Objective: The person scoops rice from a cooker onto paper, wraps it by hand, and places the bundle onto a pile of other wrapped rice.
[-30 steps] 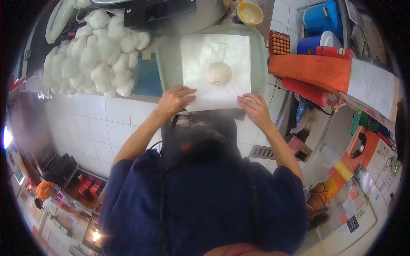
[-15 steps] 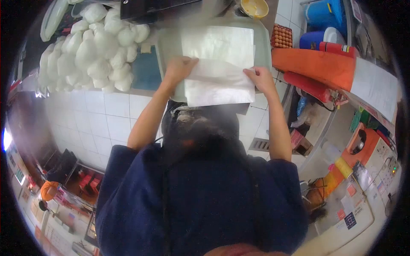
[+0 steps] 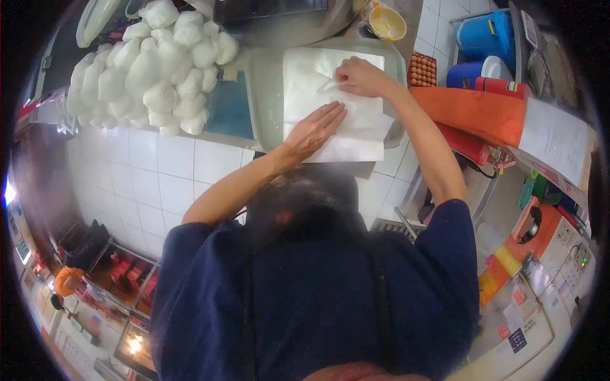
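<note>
White paper sheets (image 3: 352, 143) lie over a pale green-grey tray (image 3: 267, 120) at the top centre, and their near edge hangs past the tray's front. My left hand (image 3: 316, 129) rests flat on the top sheet, fingers stretched out and pointing up to the right. Just beyond it, my right hand (image 3: 362, 77) has its fingers pinched on a raised, creased part of the paper. The fingertips hide how much of the sheet is caught. A corner of the top sheet sticks out on the right.
White tied bags (image 3: 162, 70) are heaped left of the tray, beside a blue-green board (image 3: 230, 108). A yellow bowl (image 3: 387, 24) sits behind the tray. On the right are a carton of eggs (image 3: 422, 70), an orange panel (image 3: 470, 108) and a blue bin (image 3: 481, 38).
My left hand has moved right and flattened onto the paper. My right hand has gone up and left, from the sheet's right edge to a fold near its middle.
</note>
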### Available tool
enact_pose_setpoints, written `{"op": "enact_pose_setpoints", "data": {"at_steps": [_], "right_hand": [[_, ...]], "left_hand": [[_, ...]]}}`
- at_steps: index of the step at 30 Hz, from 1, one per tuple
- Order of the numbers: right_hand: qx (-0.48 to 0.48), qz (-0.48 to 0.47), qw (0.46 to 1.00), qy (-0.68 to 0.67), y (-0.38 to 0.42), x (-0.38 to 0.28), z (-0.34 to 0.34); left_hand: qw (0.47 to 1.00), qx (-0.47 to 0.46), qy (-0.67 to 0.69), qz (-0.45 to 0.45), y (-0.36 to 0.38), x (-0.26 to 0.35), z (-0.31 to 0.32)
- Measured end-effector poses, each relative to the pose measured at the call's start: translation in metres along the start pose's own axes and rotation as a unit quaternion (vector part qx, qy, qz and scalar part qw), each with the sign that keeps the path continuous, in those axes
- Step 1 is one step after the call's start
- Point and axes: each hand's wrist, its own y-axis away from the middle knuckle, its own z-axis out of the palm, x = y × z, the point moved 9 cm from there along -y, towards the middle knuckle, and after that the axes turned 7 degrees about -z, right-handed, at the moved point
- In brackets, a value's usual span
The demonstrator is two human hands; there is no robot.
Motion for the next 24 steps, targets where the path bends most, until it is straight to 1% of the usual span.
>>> {"op": "enact_pose_setpoints", "data": {"at_steps": [1,3,4,6,7,9,10,12,13,15,16,18,19,20,21,22,24], "right_hand": [[-0.004,-0.004,1.0,0.001,0.0,-0.009,-0.004],[-0.048,0.135,0.986,-0.091,0.016,-0.016,0.0],[-0.048,0.133,0.986,-0.089,0.021,-0.036,0.0],[-0.08,0.218,0.972,0.021,0.039,-0.065,0.004],[-0.079,0.221,0.972,0.022,0.045,-0.079,0.011],[0.072,0.223,0.969,0.078,0.058,-0.099,0.007],[0.075,0.224,0.969,0.078,0.059,-0.103,0.014],[0.168,0.211,0.958,0.098,0.063,-0.115,0.01],[0.178,0.222,0.954,0.098,0.065,-0.114,0.01],[0.203,0.196,0.953,0.115,0.068,-0.125,0.013],[0.206,0.204,0.95,0.112,0.072,-0.124,0.015],[0.217,0.195,0.949,0.117,0.076,-0.121,0.016],[0.232,0.183,0.946,0.132,0.078,-0.121,0.01],[0.235,0.184,0.945,0.134,0.083,-0.116,0.01],[0.222,0.2,0.941,0.16,0.09,-0.107,0.012],[0.208,0.22,0.935,0.184,0.096,-0.098,0.013],[0.23,0.227,0.932,0.164,0.107,-0.089,0.007]], "left_hand": [[1.0,0.004,0.0,-0.004,-0.003,-0.002,-0.002],[1.0,-0.009,0.026,0.013,-0.008,-0.004,-0.004],[1.0,-0.007,0.025,0.012,-0.008,-0.007,-0.003],[0.994,-0.022,0.108,-0.007,-0.008,-0.017,0.003],[0.994,-0.022,0.109,-0.004,-0.009,-0.017,0.003],[0.989,-0.022,0.145,-0.015,-0.009,-0.021,0.002],[0.989,-0.024,0.143,-0.012,-0.005,-0.022,0.002],[0.987,0.04,0.15,0.05,0.007,-0.015,-0.017],[0.986,0.031,0.149,0.062,0.005,-0.015,-0.02],[0.98,0.104,0.082,0.148,0.009,0.001,-0.043],[0.989,0.091,0.058,0.096,-0.017,-0.003,-0.057],[0.985,0.132,-0.087,0.075,-0.054,-0.011,-0.09],[0.984,0.131,-0.088,0.079,-0.057,-0.027,-0.086],[0.999,0.003,-0.016,0.029,-0.059,-0.062,-0.065],[0.991,-0.124,0.053,-0.02,-0.056,-0.09,-0.047],[0.991,-0.125,0.048,-0.014,-0.051,-0.098,-0.054],[0.994,-0.1,0.02,0.044,-0.031,-0.094,-0.07]]}}
